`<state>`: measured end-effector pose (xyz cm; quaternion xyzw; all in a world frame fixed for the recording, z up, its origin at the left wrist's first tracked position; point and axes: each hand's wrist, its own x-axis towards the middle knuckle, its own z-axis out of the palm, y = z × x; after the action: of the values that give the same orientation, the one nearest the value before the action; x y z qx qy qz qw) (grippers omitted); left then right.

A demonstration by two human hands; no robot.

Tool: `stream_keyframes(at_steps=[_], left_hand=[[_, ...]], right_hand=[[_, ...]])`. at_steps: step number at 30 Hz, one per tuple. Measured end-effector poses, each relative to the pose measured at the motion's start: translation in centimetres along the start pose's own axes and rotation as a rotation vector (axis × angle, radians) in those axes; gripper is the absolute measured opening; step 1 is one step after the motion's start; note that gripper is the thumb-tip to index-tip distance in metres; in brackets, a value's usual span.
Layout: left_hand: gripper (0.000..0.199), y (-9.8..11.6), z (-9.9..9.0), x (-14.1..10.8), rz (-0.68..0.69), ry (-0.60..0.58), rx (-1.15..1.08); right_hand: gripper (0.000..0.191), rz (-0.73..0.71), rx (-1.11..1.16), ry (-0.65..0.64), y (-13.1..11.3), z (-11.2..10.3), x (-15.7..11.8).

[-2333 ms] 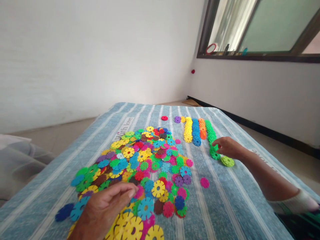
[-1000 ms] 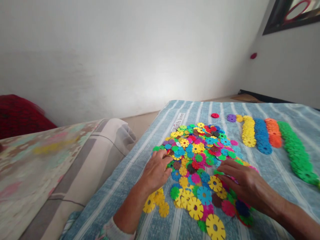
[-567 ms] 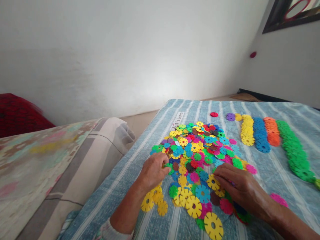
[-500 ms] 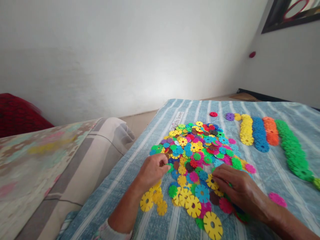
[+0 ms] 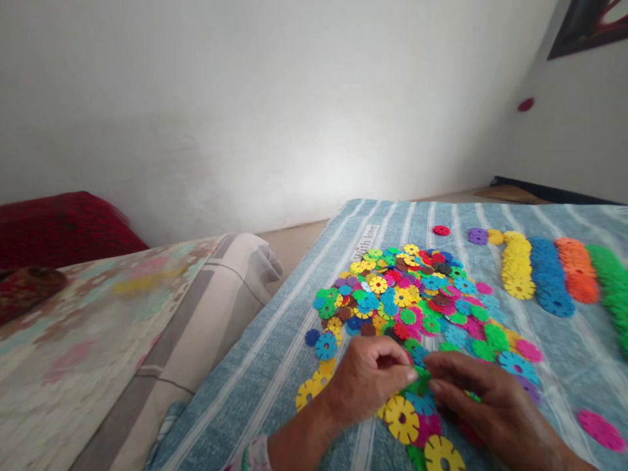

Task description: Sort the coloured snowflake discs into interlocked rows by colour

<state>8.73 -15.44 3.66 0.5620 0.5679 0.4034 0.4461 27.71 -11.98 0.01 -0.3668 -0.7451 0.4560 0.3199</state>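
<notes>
Many notched plastic discs of mixed colours lie in a loose pile [image 5: 402, 297] on the striped blue cloth [image 5: 275, 353]. Low over the pile's near part, my left hand [image 5: 370, 379] has thumb and fingertips pinched at a green disc [image 5: 417, 379]. Just to the right, my right hand [image 5: 483, 396] is bent, its thumb near the forefinger, with fingertips close to that green disc; anything between them is too small to make out. Large yellow discs [image 5: 402, 418] lie below the hands.
At the right, overlapping rows of yellow [image 5: 519, 265], blue [image 5: 552, 278], orange [image 5: 577, 269] and green discs [image 5: 611, 294] run toward me. A red disc [image 5: 441, 230] and a pink disc [image 5: 601, 428] lie apart. A patterned bed cover [image 5: 122, 314] is at left.
My left hand has moved right and nearer, close to my right hand, and now pinches at a green disc. The view has turned slightly left.
</notes>
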Motion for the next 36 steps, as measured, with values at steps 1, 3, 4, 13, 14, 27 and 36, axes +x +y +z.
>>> stream_keyframes(at_steps=[1, 3, 4, 13, 14, 27, 36], left_hand=[[0.009, 0.0, 0.3, -0.1, 0.002, -0.01, -0.004], [0.008, -0.2, 0.7, -0.2, 0.006, -0.018, 0.005], [0.008, -0.3, 0.7, -0.2, 0.011, -0.018, 0.012], [0.013, -0.7, -0.2, 0.3, 0.192, 0.028, 0.207], [0.014, -0.8, -0.9, 0.6, 0.217, 0.084, 0.286], [0.037, -4.2, -10.0, 2.9, -0.009, 0.391, 1.182], [0.028, -5.1, -10.1, 3.2, 0.04, 0.451, 0.997]], right_hand=[[0.025, 0.031, 0.025, -0.033, 0.1, 0.1, 0.0], [0.027, 0.083, 0.057, -0.081, 0.4, 0.1, 0.0], [0.028, 0.098, 0.067, -0.092, 0.4, 0.1, 0.0], [0.029, 0.134, 0.083, -0.138, 0.8, 0.0, 0.1], [0.031, 0.176, 0.104, -0.139, 1.0, 0.0, 0.0], [0.027, 0.251, 0.242, -0.113, 2.2, 0.4, -0.3], [0.026, 0.219, 0.232, -0.114, 2.3, 0.4, -0.1]])
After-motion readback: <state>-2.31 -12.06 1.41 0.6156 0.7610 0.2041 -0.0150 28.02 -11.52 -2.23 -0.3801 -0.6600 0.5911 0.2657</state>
